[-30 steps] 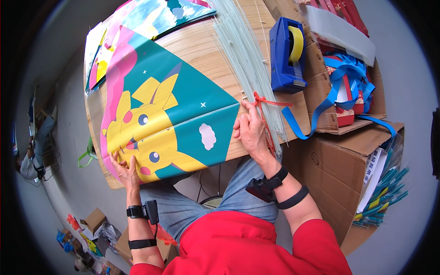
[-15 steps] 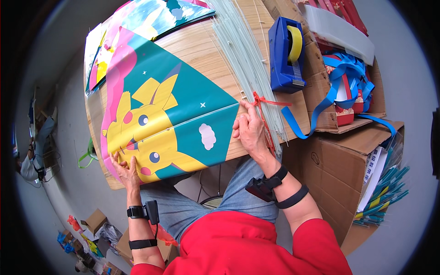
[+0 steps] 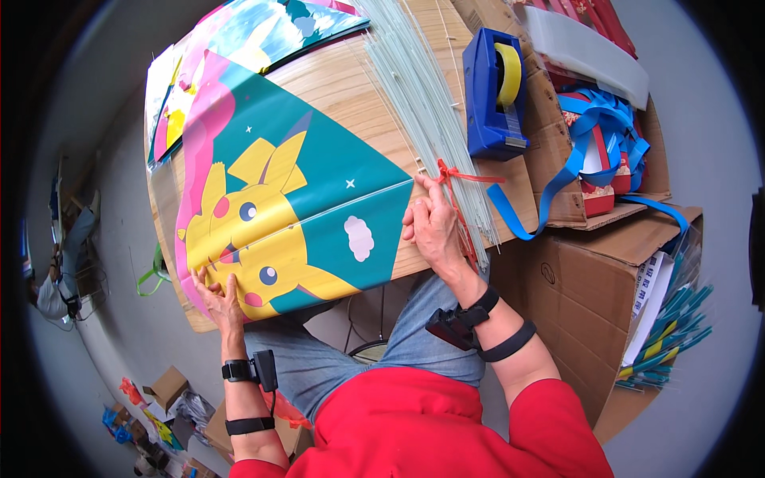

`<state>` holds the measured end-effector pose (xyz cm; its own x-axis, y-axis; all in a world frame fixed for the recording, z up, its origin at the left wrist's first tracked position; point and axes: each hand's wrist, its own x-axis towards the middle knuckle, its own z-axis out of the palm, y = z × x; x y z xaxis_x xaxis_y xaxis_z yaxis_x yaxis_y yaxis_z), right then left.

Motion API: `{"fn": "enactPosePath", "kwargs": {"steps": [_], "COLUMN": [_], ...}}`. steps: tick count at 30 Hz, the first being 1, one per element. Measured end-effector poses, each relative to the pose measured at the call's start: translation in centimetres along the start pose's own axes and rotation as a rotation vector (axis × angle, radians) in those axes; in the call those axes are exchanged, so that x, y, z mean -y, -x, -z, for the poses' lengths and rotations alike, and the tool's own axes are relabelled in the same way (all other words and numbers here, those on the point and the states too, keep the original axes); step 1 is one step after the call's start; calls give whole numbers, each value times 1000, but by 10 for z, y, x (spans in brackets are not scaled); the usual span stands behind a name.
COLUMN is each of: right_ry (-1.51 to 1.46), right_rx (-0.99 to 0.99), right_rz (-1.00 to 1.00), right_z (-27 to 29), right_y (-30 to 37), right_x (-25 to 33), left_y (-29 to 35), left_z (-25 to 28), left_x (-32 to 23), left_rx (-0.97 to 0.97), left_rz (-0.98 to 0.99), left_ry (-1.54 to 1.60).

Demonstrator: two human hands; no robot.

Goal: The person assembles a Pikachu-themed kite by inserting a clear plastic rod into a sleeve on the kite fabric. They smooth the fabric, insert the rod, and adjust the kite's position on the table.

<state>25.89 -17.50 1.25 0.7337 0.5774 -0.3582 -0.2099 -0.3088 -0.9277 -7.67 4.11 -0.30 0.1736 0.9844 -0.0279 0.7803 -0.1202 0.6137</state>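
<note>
A teal, pink and yellow kite sheet [image 3: 331, 171] printed with a yellow cartoon animal lies spread on the wooden table. A thin pale line, a rod or a seam, runs across it toward its right corner. My left hand [image 3: 219, 299] rests on the near left edge of the sheet with fingers apart. At the right corner, my right hand [image 3: 433, 223] has its index finger stretched to the tip and the other fingers loosely bent. Just beyond that hand lies a bundle of thin clear rods [image 3: 418, 88] tied with a red string [image 3: 450, 171].
A blue tape dispenser [image 3: 490, 103] stands right of the rods. More printed sheets [image 3: 271, 36] are stacked at the table's far left. On the right, a cardboard box [image 3: 558, 183] holds blue ribbon [image 3: 602, 119]; another box [image 3: 574, 295] has teal and yellow sticks [image 3: 669, 342] beside it.
Both hands stay in place on the sheet. The whole view has shifted very slightly; nothing else visibly differs.
</note>
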Motion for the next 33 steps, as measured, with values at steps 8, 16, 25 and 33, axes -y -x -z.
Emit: {"fn": "enactPosePath", "kwargs": {"steps": [8,16,25,33], "right_ry": [-28,227,131,380], "right_rx": [-16,-296,-374,-139], "right_rz": [100,306,231,318], "right_z": [7,67,145,126], "right_y": [15,76,50,7], "right_x": [-1,3,36,11], "left_y": [2,6,89,165], "left_z": [4,28,5,-14], "left_x": [4,0,-109,-133], "left_rx": [15,-99,325,957], "left_rz": [16,-116,-324,-557], "left_ry": [133,145,273,233]}}
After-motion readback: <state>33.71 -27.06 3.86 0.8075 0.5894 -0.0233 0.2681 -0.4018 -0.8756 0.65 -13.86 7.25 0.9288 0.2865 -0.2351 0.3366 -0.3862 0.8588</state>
